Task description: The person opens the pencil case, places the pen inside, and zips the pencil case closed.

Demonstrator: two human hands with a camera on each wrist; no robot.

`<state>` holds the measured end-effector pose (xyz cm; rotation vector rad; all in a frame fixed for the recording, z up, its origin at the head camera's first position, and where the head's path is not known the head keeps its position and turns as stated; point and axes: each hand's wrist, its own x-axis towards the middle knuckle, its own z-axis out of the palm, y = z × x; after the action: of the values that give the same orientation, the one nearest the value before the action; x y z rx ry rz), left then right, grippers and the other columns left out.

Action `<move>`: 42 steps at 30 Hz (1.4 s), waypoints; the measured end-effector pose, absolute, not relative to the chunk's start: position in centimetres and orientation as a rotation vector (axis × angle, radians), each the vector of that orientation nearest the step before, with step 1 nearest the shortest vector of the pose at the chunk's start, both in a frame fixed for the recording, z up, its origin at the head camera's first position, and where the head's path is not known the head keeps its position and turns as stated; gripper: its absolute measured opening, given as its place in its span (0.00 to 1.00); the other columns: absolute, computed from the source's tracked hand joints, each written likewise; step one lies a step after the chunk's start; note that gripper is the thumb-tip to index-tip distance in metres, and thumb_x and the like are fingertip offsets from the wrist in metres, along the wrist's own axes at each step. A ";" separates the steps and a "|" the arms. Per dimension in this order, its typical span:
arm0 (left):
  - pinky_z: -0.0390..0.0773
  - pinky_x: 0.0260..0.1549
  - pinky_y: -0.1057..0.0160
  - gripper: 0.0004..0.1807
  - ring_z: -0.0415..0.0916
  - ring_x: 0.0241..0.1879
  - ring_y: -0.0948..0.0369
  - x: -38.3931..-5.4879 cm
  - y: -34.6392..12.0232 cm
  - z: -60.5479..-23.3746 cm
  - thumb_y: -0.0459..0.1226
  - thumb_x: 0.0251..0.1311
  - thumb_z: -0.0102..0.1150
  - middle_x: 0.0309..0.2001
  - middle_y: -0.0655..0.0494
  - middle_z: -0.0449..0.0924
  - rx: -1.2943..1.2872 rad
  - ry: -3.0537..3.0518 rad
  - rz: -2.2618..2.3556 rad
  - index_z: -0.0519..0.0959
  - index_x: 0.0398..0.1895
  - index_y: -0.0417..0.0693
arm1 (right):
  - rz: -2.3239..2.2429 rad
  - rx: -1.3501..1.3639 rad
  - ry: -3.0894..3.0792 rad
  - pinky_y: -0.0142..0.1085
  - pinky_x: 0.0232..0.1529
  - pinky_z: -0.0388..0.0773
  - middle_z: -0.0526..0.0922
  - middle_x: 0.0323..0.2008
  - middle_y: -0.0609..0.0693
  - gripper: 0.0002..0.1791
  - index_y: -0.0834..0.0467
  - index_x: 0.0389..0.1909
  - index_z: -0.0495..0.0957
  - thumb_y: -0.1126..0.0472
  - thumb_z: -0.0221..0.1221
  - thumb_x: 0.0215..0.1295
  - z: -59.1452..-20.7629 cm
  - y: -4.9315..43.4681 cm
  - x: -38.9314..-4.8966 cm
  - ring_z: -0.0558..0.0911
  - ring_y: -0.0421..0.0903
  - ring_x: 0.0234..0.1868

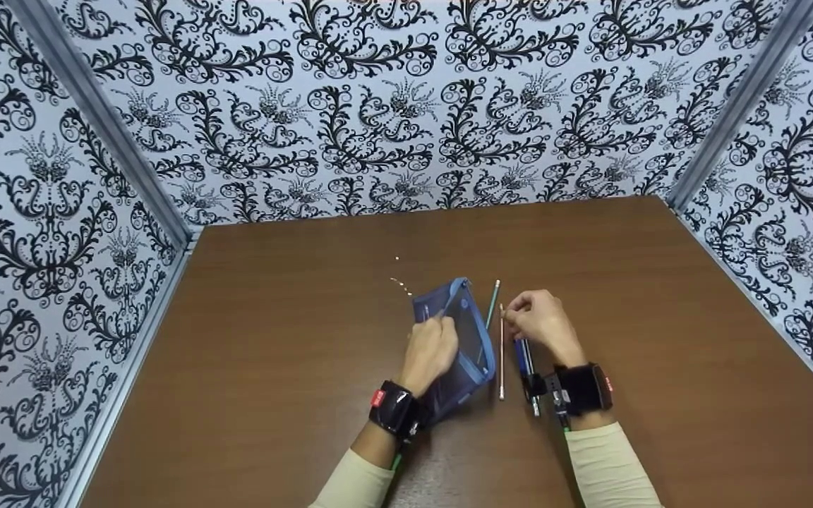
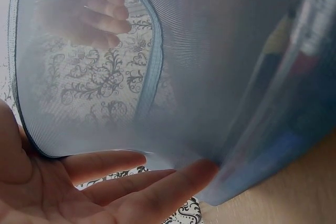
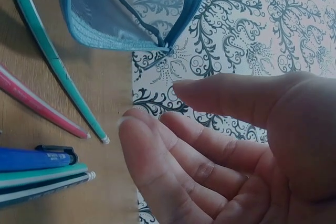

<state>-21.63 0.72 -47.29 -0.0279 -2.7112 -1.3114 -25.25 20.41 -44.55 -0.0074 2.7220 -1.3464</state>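
Observation:
My left hand (image 1: 431,353) grips a blue mesh zip pencil case (image 1: 449,395), its mouth gaping toward the right. Through the mesh in the left wrist view, a sharpened pencil tip (image 2: 279,35) shows inside. My right hand (image 1: 544,321) hovers over the loose pencils with nothing between thumb and fingers. Close to its fingertips in the head view is the end of a pink pencil (image 1: 502,360). A teal pencil (image 3: 58,69) lies between that one and the case. Under the right wrist are a blue pen (image 3: 37,158), another teal pencil (image 3: 42,177) and a dark pencil (image 3: 47,188).
Everything lies on a brown wooden table (image 1: 272,339). Small white specks (image 1: 401,283) show beyond the case. Patterned black-and-white walls (image 1: 406,106) enclose the back and both sides, joined by grey corner posts (image 1: 106,127).

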 end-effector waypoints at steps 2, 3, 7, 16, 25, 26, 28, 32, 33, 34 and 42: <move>0.74 0.24 0.58 0.22 0.76 0.24 0.54 -21.6 0.7 -47.3 0.41 0.71 0.39 0.27 0.44 0.81 -0.028 -2.711 -1.316 0.74 0.18 0.47 | -1.334 0.010 2.727 0.42 0.33 0.84 0.86 0.32 0.64 0.07 0.69 0.35 0.81 0.67 0.59 0.64 -44.6 20.6 -25.3 0.86 0.48 0.25; 0.73 0.24 0.58 0.23 0.76 0.24 0.54 -21.6 0.7 -47.3 0.41 0.71 0.39 0.27 0.44 0.80 -0.028 -2.711 -1.317 0.73 0.17 0.48 | -1.330 0.014 2.727 0.42 0.33 0.84 0.86 0.32 0.64 0.07 0.69 0.36 0.81 0.68 0.59 0.64 -44.7 20.6 -25.3 0.86 0.47 0.25; 0.73 0.24 0.58 0.23 0.76 0.24 0.55 -21.6 0.7 -47.3 0.41 0.71 0.38 0.27 0.44 0.81 -0.031 -2.711 -1.309 0.74 0.18 0.48 | -1.295 0.025 2.741 0.37 0.30 0.83 0.86 0.33 0.64 0.07 0.69 0.36 0.81 0.67 0.59 0.64 -44.8 20.9 -25.3 0.86 0.50 0.26; 0.76 0.26 0.54 0.22 0.79 0.27 0.51 -21.6 0.8 -47.4 0.40 0.70 0.38 0.29 0.42 0.82 -0.057 -2.698 -1.280 0.75 0.20 0.46 | -1.197 0.073 2.791 0.31 0.25 0.79 0.86 0.32 0.59 0.05 0.66 0.33 0.81 0.66 0.63 0.61 -45.2 21.6 -25.6 0.85 0.46 0.25; 0.77 0.29 0.49 0.22 0.81 0.30 0.47 -21.5 0.9 -47.3 0.40 0.70 0.39 0.32 0.40 0.84 -0.041 -2.691 -1.266 0.77 0.21 0.43 | -1.151 0.106 2.793 0.33 0.26 0.80 0.85 0.34 0.60 0.06 0.67 0.35 0.81 0.67 0.63 0.60 -45.7 22.3 -26.0 0.87 0.51 0.27; 0.77 0.29 0.50 0.22 0.81 0.29 0.48 -21.5 0.9 -47.3 0.40 0.70 0.39 0.32 0.40 0.84 -0.036 -2.692 -1.271 0.77 0.21 0.43 | -1.154 0.109 2.791 0.33 0.26 0.81 0.85 0.34 0.60 0.06 0.67 0.35 0.81 0.67 0.63 0.60 -45.7 22.4 -26.0 0.87 0.51 0.26; 0.76 0.28 0.51 0.22 0.79 0.27 0.50 -21.5 0.9 -47.3 0.40 0.70 0.39 0.31 0.40 0.83 -0.029 -2.694 -1.279 0.77 0.21 0.44 | -1.163 0.112 2.785 0.33 0.26 0.81 0.85 0.34 0.61 0.06 0.67 0.35 0.80 0.68 0.63 0.60 -45.9 22.5 -26.1 0.87 0.50 0.25; 0.75 0.26 0.53 0.22 0.77 0.25 0.52 -21.5 0.8 -47.4 0.40 0.70 0.40 0.29 0.41 0.83 -0.025 -2.698 -1.291 0.76 0.19 0.45 | -1.170 0.135 2.771 0.33 0.26 0.81 0.85 0.35 0.62 0.06 0.68 0.36 0.80 0.69 0.62 0.59 -46.1 22.7 -26.2 0.85 0.45 0.22; 0.75 0.26 0.54 0.22 0.77 0.25 0.52 -21.5 0.8 -47.3 0.40 0.70 0.40 0.29 0.42 0.82 -0.025 -2.699 -1.295 0.75 0.19 0.45 | -1.165 0.137 2.771 0.33 0.26 0.81 0.85 0.35 0.62 0.06 0.68 0.36 0.80 0.69 0.61 0.59 -46.2 22.7 -26.2 0.85 0.43 0.21; 0.75 0.25 0.55 0.22 0.76 0.25 0.53 -21.6 0.8 -47.3 0.40 0.70 0.39 0.29 0.42 0.82 -0.024 -2.700 -1.299 0.75 0.18 0.46 | -1.155 0.140 2.774 0.32 0.25 0.81 0.85 0.35 0.62 0.07 0.68 0.37 0.80 0.69 0.60 0.59 -46.3 22.7 -26.2 0.84 0.42 0.21; 0.73 0.23 0.57 0.23 0.74 0.23 0.55 -21.6 0.8 -47.3 0.41 0.70 0.39 0.28 0.43 0.81 -0.019 -2.700 -1.311 0.74 0.17 0.47 | -1.117 0.164 2.769 0.32 0.24 0.80 0.84 0.31 0.60 0.10 0.69 0.37 0.81 0.73 0.54 0.56 -46.9 23.0 -26.3 0.81 0.40 0.19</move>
<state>-21.56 0.79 -47.27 -0.0194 -2.6997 -1.3111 -26.30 22.95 -46.89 0.1643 2.7691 -1.1172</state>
